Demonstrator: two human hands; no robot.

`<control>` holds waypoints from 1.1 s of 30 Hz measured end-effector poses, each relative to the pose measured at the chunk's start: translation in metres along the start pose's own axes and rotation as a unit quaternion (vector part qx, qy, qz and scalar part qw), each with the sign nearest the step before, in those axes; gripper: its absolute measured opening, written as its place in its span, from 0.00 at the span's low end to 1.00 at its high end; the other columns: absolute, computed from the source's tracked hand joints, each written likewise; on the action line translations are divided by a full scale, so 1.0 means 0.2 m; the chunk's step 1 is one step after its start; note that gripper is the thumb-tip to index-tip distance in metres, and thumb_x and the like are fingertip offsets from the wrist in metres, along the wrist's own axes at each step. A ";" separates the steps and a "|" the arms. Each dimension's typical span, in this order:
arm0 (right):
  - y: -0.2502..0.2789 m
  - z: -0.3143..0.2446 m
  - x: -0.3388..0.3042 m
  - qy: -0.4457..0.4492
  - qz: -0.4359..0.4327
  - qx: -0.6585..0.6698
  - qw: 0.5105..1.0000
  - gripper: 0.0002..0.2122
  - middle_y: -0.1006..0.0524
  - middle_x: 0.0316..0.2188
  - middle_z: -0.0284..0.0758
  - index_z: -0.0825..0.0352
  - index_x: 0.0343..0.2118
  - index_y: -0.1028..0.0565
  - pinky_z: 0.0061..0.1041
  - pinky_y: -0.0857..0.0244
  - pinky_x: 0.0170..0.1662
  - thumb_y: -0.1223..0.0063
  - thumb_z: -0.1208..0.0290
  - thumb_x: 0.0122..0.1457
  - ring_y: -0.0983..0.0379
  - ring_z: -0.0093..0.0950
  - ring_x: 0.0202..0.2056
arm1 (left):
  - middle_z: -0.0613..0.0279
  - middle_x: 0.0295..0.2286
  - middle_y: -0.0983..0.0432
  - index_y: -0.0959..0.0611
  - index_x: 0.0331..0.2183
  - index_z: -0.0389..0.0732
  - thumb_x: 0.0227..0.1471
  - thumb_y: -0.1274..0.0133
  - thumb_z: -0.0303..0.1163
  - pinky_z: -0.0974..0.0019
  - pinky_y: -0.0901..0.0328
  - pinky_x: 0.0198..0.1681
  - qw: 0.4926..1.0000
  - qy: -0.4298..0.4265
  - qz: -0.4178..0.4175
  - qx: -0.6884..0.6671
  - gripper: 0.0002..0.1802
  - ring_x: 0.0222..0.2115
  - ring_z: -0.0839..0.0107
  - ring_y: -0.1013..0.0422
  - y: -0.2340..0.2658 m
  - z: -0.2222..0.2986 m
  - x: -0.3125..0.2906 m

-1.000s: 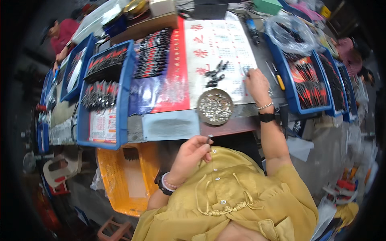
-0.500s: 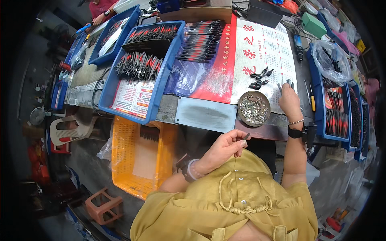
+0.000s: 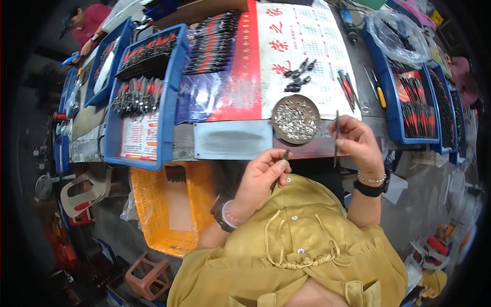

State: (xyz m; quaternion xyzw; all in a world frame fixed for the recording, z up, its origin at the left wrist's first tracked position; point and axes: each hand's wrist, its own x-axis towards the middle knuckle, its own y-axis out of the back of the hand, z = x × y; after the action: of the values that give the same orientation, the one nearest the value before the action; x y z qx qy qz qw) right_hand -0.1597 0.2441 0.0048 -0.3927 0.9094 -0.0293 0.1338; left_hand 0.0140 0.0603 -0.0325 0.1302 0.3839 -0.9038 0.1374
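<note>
My left hand (image 3: pixel 266 175) is closed in a pinch on a small dark cap-like piece (image 3: pixel 287 154), held in front of my body just below the bench edge. My right hand (image 3: pixel 361 146) grips a slim dark pen-like rod (image 3: pixel 336 134) upright between thumb and fingers, right of the round bowl. That bowl (image 3: pixel 276 123) holds many tiny shiny metal parts (image 3: pixel 296 118). Beyond it several short black pieces (image 3: pixel 297 77) lie loose on a white calendar sheet (image 3: pixel 276 51). Farther right on the sheet rests a small bunch of dark-and-red rods (image 3: pixel 348 88).
Rows of black-and-red rods (image 3: pixel 212 46) lie left of the sheet. Blue bins (image 3: pixel 176 92) of similar rods stand left, and more blue bins (image 3: pixel 393 110) stand right. A yellow-handled tool (image 3: pixel 381 97) lies near them. Below the bench is an orange crate (image 3: pixel 148 210). Another person (image 3: pixel 92 25) is far left.
My right hand has come back from the rods on the sheet toward my body, now with one rod. My left hand still pinches its dark piece. The view has shifted.
</note>
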 end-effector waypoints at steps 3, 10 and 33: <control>-0.10 0.02 -0.06 -0.055 -0.029 0.074 0.995 0.09 0.30 0.27 0.27 0.71 0.38 0.29 0.12 0.45 0.25 0.50 0.79 0.53 0.38 0.13 0.23 | 0.61 0.31 0.25 0.27 0.44 0.35 0.57 0.52 0.27 0.78 0.38 0.28 1.000 0.004 0.004 0.016 0.12 0.23 0.79 0.33 -0.04 0.00 0.02; -0.23 0.04 -0.12 -0.029 -0.062 0.060 0.996 0.08 0.26 0.34 0.29 0.73 0.41 0.30 0.15 0.35 0.37 0.52 0.79 0.59 0.30 0.14 0.35 | 0.58 0.33 0.24 0.26 0.41 0.34 0.58 0.53 0.26 0.73 0.32 0.35 0.999 -0.014 -0.010 0.043 0.09 0.30 0.75 0.28 -0.07 -0.01 0.04; -0.36 0.11 -0.11 0.127 0.058 -0.145 0.980 0.05 0.24 0.23 0.37 0.73 0.30 0.26 0.20 0.33 0.28 0.44 0.77 0.52 0.25 0.22 0.25 | 0.56 0.36 0.24 0.30 0.39 0.31 0.59 0.55 0.23 0.72 0.33 0.44 0.979 -0.063 -0.049 0.189 0.06 0.38 0.74 0.27 -0.09 0.01 -0.03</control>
State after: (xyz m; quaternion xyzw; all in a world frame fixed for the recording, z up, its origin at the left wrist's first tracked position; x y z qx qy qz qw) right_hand -0.0877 0.2119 -0.0009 -0.3475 0.9349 0.0605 -0.0397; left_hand 0.0122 0.0712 -0.0167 0.0771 0.2030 -0.9720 0.0897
